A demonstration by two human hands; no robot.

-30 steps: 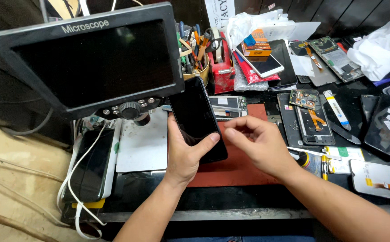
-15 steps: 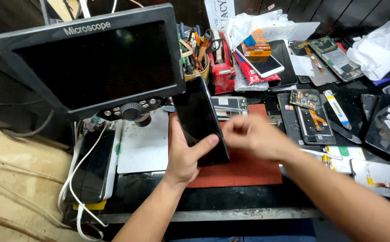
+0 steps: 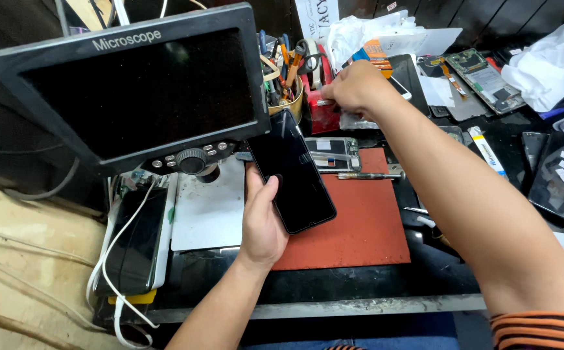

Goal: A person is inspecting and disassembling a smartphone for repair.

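Above the red mat [image 3: 360, 227], which serves as the landmark, a black phone [image 3: 293, 172] is held tilted in the left hand [image 3: 262, 223], the fingers curled round its lower edge and the thumb laid along its near side; only that one-handed grip keeps it off the mat. Beyond the mat's far edge, the right hand [image 3: 353, 84] is stretched to the red tool holder [image 3: 317, 107], its fingers pinched together on something small that cannot be made out. Since attention is drawn away to the far side, the phone could be let slip and dropped onto the metal screwdriver [image 3: 369, 175] lying at the mat's far edge, or knocked against the microscope screen [image 3: 133, 84] to the mat's left. The cup of tools [image 3: 282, 78] beside the holder could be tipped by the outstretched forearm.
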